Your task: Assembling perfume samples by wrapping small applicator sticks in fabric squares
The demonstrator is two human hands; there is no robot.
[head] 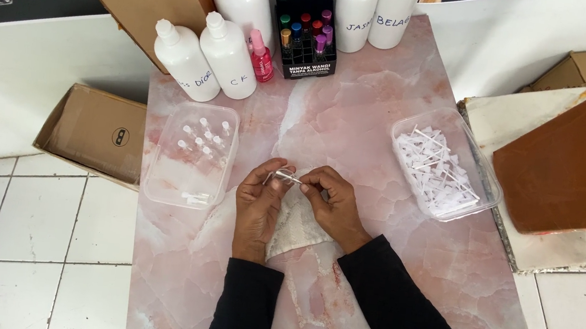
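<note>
Small clear vial (282, 178) lies crosswise, long axis left-right, above the pink marbled surface (357, 120), pinched at its left end by the left hand (258, 208) fingers and at its right end by the right hand (332, 206) fingers.

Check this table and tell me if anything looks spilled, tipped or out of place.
Nothing stands out. The white bottles stand upright at the back, both clear tubs sit flat with their contents inside, and both hands hold a small clear vial over a white cloth.

left: clear tub (189, 175) | right: tray of sprayers (485, 186) | behind: white bottles (228, 58) — bare tabletop (358, 113) between
</note>
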